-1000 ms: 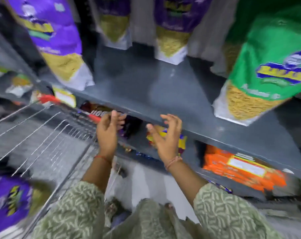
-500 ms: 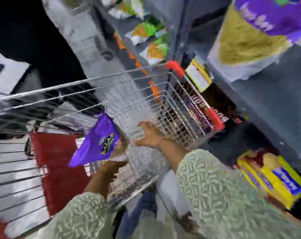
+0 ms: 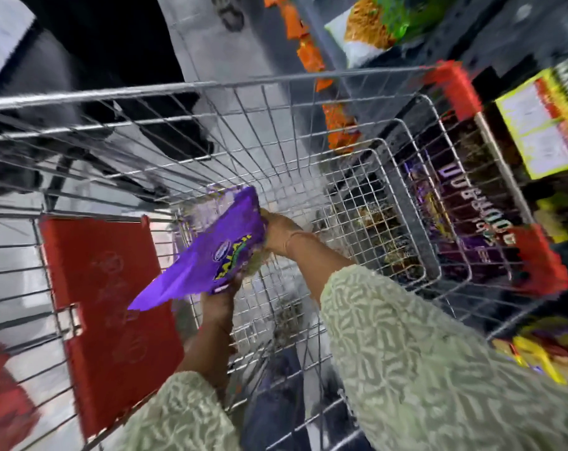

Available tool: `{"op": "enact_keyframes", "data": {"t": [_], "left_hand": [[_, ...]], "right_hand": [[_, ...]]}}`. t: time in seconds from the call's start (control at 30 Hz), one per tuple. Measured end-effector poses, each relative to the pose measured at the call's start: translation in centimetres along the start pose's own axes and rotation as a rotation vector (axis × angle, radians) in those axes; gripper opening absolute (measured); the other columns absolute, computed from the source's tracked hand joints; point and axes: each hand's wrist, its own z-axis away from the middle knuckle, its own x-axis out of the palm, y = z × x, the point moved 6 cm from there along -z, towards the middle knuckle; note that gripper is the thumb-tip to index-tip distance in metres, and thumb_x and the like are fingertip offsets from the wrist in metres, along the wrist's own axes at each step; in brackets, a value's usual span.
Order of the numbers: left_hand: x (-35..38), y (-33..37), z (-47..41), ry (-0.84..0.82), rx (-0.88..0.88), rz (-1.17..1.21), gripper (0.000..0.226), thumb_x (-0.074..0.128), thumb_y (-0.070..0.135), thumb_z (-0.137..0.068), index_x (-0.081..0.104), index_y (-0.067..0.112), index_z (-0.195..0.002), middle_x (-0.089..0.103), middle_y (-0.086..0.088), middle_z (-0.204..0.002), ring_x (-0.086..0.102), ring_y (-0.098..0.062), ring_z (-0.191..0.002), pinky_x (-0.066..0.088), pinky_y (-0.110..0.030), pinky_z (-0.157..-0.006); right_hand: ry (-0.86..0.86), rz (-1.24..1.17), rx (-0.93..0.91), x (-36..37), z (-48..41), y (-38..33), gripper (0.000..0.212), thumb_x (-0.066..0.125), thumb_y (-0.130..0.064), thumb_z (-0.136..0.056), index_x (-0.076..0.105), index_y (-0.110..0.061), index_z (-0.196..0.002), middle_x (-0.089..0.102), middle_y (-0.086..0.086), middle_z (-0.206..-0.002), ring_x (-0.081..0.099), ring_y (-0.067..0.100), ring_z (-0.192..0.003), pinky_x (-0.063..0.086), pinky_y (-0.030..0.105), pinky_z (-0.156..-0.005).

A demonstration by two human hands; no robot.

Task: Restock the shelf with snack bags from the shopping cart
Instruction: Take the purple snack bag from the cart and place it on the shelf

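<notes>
Both hands are now on one purple snack bag inside the wire shopping cart. Half a second ago only the left hand held it while the right hand hung spread and empty above the basket; a full second ago both hands were bare at the edge of the shelf. So the person has turned from the shelf to the cart and picked up the next bag, which I judge means a fresh restocking round is starting, with the carry back to the shelf not yet begun.

From the head camera: the left hand is clamped on the near, lower end of the bag, fingers curled under it and mostly hidden by the film. The right hand has closed on the far right edge, thumb side over the top; its fingertips are lost in blur, so I cannot tell how tightly it pinches. The hands are close, with only the bag between them.

The bag is tilted, its near-left corner pointing toward the red child-seat flap at the left of the cart. It seems lifted clear of the basket floor, though blur leaves that uncertain. No other bag shows in the basket. The shelf lies to the right and far right, beyond the cart's red corner guard, holding an orange-and-green snack bag.
</notes>
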Motion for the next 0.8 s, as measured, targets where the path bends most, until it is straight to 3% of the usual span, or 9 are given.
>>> {"op": "enact_keyframes", "data": {"t": [0.03,0.1,0.2,0.3,0.4,0.47,0.57,0.7,0.8], "left_hand": [[-0.1,1.1,0.1,0.007,0.103,-0.001,0.043,0.060,-0.005,-0.079,0.048,-0.013,-0.120,0.061,-0.018,-0.115,0.061,0.005,-0.081,0.048,-0.011,-0.080],[0.0,3.3,1.0,-0.032,0.199,0.052,0.046,0.058,-0.009,-0.078,0.044,-0.006,-0.122,0.059,-0.022,-0.116,0.061,-0.011,-0.088,0.049,-0.021,-0.085],[0.5,7.5,3.0,-0.125,0.333,0.116,0.039,0.058,-0.010,-0.078,0.050,-0.001,-0.115,0.064,-0.011,-0.097,0.062,-0.001,-0.075,0.052,-0.017,-0.075],[2.0,12.8,7.7,-0.251,0.516,0.075,0.030,0.065,-0.006,-0.071,0.061,0.017,-0.090,0.073,0.016,-0.072,0.061,0.004,-0.065,0.052,-0.013,-0.067],[4.1,17.2,13.7,-0.339,0.680,-0.014,0.027,0.074,0.003,-0.061,0.065,0.027,-0.065,0.066,0.023,-0.052,0.053,0.009,-0.050,0.045,-0.007,-0.054],[6.4,19.2,17.9,-0.436,0.760,-0.049,0.028,0.075,0.001,-0.062,0.064,0.025,-0.071,0.067,0.024,-0.054,0.054,0.008,-0.050,0.046,-0.009,-0.055],[10.1,21.5,24.1,-0.556,0.867,-0.073,0.031,0.079,0.007,-0.060,0.064,0.023,-0.082,0.070,0.029,-0.063,0.058,0.010,-0.054,0.046,-0.006,-0.053],[16.9,22.5,33.3,-0.770,0.978,-0.102,0.030,0.079,0.016,-0.051,0.064,0.024,-0.076,0.071,0.022,-0.059,0.059,0.008,-0.053,0.046,-0.006,-0.051],[22.0,22.5,38.6,-0.844,1.039,-0.193,0.033,0.085,0.027,-0.047,0.063,0.019,-0.071,0.069,-0.003,-0.067,0.061,-0.011,-0.061,0.052,-0.025,-0.064]], "right_hand": [[0.029,-0.056,0.012,-0.6,0.6,0.2,0.049,0.067,-0.011,-0.076,0.047,-0.006,-0.121,0.060,0.026,-0.121,0.057,0.038,-0.110,0.046,0.036,-0.088],[0.087,-0.191,0.026,-2.2,2.5,0.2,0.055,0.073,-0.009,-0.072,0.046,-0.004,-0.120,0.062,0.023,-0.119,0.058,0.035,-0.109,0.045,0.037,-0.090],[0.196,-0.465,0.026,-5.3,6.3,-0.3,0.050,0.071,-0.006,-0.074,0.044,0.002,-0.116,0.062,0.023,-0.113,0.057,0.026,-0.101,0.045,0.045,-0.095],[0.360,-0.726,0.005,-8.8,12.5,-0.1,0.045,0.067,-0.003,-0.077,0.045,0.000,-0.116,0.060,0.026,-0.119,0.057,0.029,-0.103,0.044,0.050,-0.099],[0.558,-0.924,-0.095,-12.2,19.9,0.1,0.041,0.063,0.003,-0.078,0.047,0.003,-0.115,0.057,0.031,-0.122,0.056,0.018,-0.096,0.047,0.039,-0.093],[0.732,-1.003,-0.184,-14.8,25.7,0.6,0.031,0.061,0.008,-0.077,0.054,-0.001,-0.106,0.063,0.025,-0.112,0.059,0.008,-0.081,0.048,0.029,-0.083],[0.935,-1.062,-0.249,-17.6,34.2,1.9,0.023,0.065,0.001,-0.076,0.059,-0.018,-0.087,0.068,0.011,-0.097,0.061,0.013,-0.079,0.050,0.035,-0.079],[1.217,-1.135,-0.263,-20.2,44.9,5.4,0.020,0.066,-0.001,-0.076,0.059,-0.016,-0.086,0.067,0.009,-0.090,0.059,0.021,-0.082,0.051,0.036,-0.075],[1.443,-1.128,-0.195,-21.2,51.1,8.4,0.017,0.067,-0.003,-0.076,0.059,-0.018,-0.075,0.065,0.005,-0.080,0.057,0.023,-0.081,0.051,0.052,-0.083]]}}
